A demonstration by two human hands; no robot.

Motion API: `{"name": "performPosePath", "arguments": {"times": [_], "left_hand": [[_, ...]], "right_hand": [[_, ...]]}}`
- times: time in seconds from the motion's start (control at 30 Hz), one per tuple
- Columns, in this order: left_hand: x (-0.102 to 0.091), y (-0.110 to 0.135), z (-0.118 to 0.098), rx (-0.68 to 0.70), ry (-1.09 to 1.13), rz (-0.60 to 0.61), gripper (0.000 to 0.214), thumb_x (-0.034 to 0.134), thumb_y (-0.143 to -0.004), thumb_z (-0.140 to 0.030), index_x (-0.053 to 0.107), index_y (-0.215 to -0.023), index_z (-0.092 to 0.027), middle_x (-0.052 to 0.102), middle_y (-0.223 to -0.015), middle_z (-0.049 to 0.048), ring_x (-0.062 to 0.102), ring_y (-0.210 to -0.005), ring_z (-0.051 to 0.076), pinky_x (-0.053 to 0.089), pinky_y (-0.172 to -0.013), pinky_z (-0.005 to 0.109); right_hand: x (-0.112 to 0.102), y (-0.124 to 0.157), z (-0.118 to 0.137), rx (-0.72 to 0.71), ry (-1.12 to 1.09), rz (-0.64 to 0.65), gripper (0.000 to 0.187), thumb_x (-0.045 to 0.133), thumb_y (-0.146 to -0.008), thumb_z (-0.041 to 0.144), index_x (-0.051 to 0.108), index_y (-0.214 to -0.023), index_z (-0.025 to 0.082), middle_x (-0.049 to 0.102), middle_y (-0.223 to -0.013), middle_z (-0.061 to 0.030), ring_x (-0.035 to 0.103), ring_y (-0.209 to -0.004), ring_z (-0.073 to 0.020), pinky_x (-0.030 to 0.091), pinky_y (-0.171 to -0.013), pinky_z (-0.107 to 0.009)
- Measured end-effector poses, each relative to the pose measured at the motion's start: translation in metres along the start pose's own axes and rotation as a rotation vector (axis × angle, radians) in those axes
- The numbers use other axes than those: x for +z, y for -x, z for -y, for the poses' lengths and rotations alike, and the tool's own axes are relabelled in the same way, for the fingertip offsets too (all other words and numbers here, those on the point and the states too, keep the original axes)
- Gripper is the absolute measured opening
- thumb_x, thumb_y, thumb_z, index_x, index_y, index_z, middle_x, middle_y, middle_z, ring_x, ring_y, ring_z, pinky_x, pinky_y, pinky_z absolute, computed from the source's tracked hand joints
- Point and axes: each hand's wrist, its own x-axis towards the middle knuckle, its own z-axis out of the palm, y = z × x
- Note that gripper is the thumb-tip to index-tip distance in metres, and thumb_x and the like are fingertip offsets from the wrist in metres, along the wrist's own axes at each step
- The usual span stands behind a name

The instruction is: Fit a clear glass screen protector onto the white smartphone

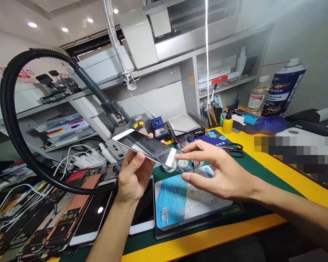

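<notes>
A white-framed smartphone [149, 145] with a dark, speckled screen is tilted above the bench. My left hand [133, 178] grips it by its near edge, thumb on the side and fingertips showing behind the far edge. At the phone's lower right end is my right hand [224, 171], its fingers stretched out and the thumb apart. The index and middle fingertips are at the white end of the phone; whether they touch it I cannot tell. Beneath the hands, a blue and white box [177, 207] with a printed phone outline lies on a dark tray [199, 220].
Two white-framed phones [91, 216] lie left of the box, beside a pile of phone parts [43, 222]. A black flexible hose [9, 134] arcs over the left side. Scissors [236, 150], a yellow bottle [227, 123], a heating plate [184, 127] and a spray can [284, 87] stand behind.
</notes>
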Motion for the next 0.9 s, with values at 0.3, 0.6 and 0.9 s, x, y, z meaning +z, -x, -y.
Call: {"name": "performPosePath", "arguments": {"times": [0.3,0.6,0.9], "left_hand": [[0.0003,0.0039,0.0052,-0.031,-0.031,0.064,0.034,0.072,-0.088,-0.029,0.073,-0.122,-0.027,0.067,-0.139,0.0066,0.06,-0.13,0.033,0.049,-0.111,0.05],[0.0018,0.0041,0.0059,-0.065,-0.058,0.065,0.037,0.078,-0.083,-0.031,0.073,-0.119,-0.026,0.065,-0.14,0.0077,0.06,-0.13,0.035,0.048,-0.111,0.054],[0.006,0.0084,0.0064,-0.114,-0.086,0.088,0.038,0.079,-0.081,-0.032,0.074,-0.118,-0.029,0.066,-0.14,0.004,0.057,-0.132,0.036,0.05,-0.109,0.051]], "right_hand": [[0.0003,0.0005,-0.003,-0.04,-0.008,0.057,0.038,0.075,-0.085,0.035,0.075,-0.121,0.02,0.066,-0.114,-0.0113,0.065,-0.103,-0.0206,0.052,-0.092,-0.034],[-0.0007,0.0004,-0.0024,-0.058,0.012,0.103,0.042,0.075,-0.087,0.041,0.074,-0.123,0.02,0.065,-0.117,-0.014,0.065,-0.104,-0.0225,0.054,-0.091,-0.037],[-0.0016,-0.0008,-0.0029,-0.056,0.0,0.144,0.048,0.077,-0.085,0.043,0.072,-0.128,0.022,0.064,-0.121,-0.0142,0.063,-0.112,-0.0234,0.058,-0.091,-0.034]]}}
